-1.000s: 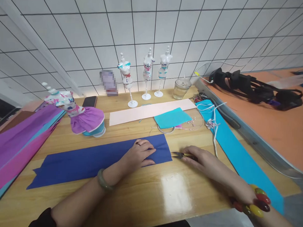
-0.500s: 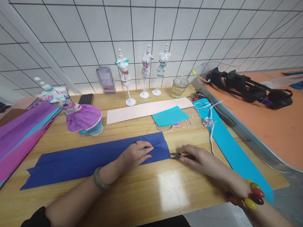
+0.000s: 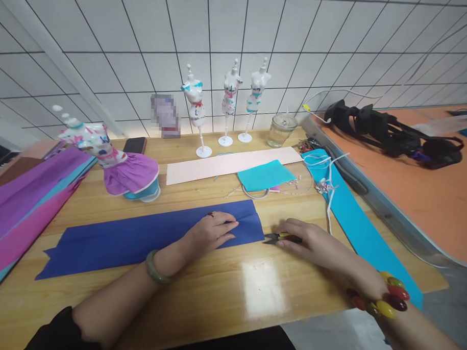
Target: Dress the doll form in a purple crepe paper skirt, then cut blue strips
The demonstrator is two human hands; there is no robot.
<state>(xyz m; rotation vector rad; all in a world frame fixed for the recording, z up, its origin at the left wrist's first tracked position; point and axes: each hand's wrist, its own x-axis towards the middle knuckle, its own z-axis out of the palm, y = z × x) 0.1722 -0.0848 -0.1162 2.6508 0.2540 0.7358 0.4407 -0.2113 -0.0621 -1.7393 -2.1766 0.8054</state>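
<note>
The left hand [image 3: 212, 230], fingers slightly spread, is pressing blue cloth [image 3: 120, 241] beneath them, while the right hand [image 3: 306, 240] is gripping dark snips [image 3: 276, 239] between fingers, blades still lingering by the cloth's right edge, so work is staying there.

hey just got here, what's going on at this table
A person's left hand rests flat on a long dark blue fabric strip on the glossy wooden table. The right hand holds small black metal snips, blades slightly parted, at the strip's right end; whether they touch it is hard to tell. Behind the strip lie a pale pink strip and a turquoise fabric piece.
</note>
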